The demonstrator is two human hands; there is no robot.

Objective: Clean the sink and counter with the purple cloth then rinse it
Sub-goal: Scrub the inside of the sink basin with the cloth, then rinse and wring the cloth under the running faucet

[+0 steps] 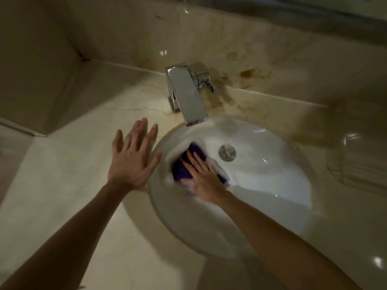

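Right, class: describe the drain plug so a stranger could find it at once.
Start at the round white ceramic sink set into the beige marble counter. At the bowl's bottom, right of the purple cloth, sits the round chrome drain plug, the only metal disc inside the basin.

The beige marble-look counter (62,185) is glossy with some dark cracks and brownish staining back near the wall. Set into it is a round white ceramic sink (261,195), and a boxy chrome faucet (188,97) stands on the counter right behind the basin. A flat open left hand (132,158) rests on the counter just beside the sink rim.
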